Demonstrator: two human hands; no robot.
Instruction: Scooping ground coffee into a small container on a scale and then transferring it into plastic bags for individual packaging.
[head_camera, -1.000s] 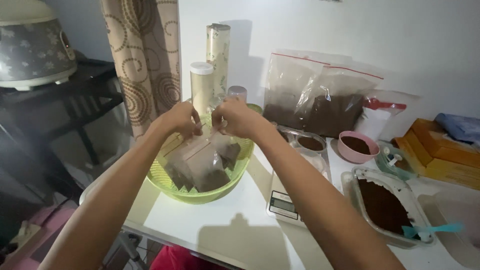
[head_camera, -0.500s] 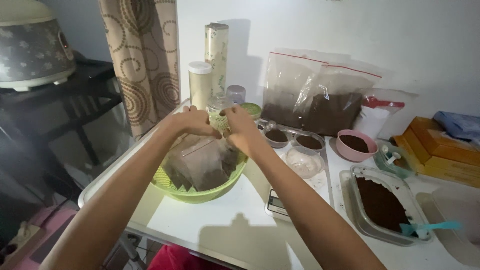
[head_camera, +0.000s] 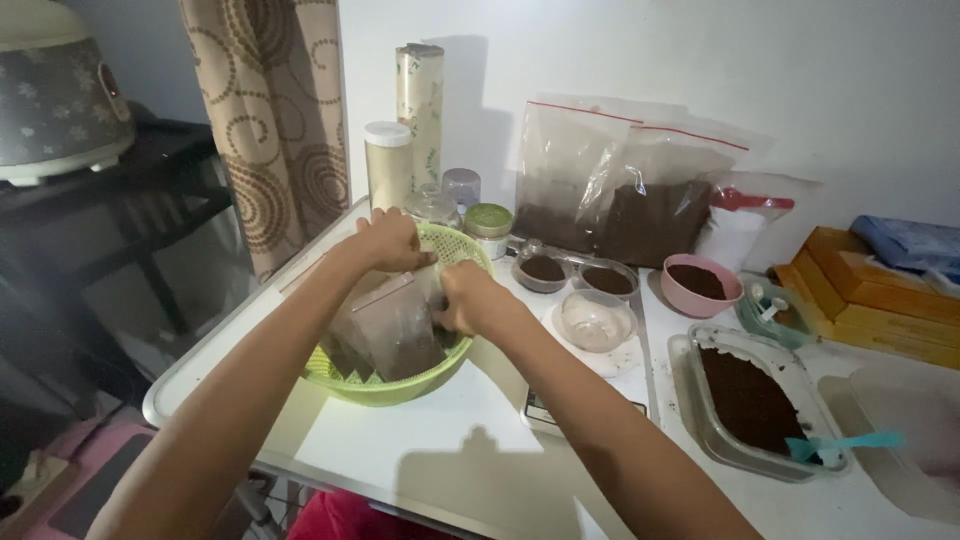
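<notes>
A green plastic basket (head_camera: 400, 385) stands on the white table (head_camera: 420, 450) and holds several small clear bags of dark brown powder (head_camera: 395, 335). My left hand (head_camera: 390, 240) is at the basket's far rim, fingers curled over the top of a bag. My right hand (head_camera: 475, 300) reaches into the basket from the right and grips the same small bag near its sealed top. Both forearms cross the lower part of the view.
Right of the basket a small clear bowl (head_camera: 597, 318) sits on a kitchen scale (head_camera: 590, 370). A clear tray of brown powder (head_camera: 755, 405), a pink bowl (head_camera: 702, 283), large zip bags (head_camera: 630, 190), jars (head_camera: 388, 165) and yellow boxes (head_camera: 870, 295) fill the table's right and back.
Both hands have come down from above the basket into it, lowering the small bag among the others.
</notes>
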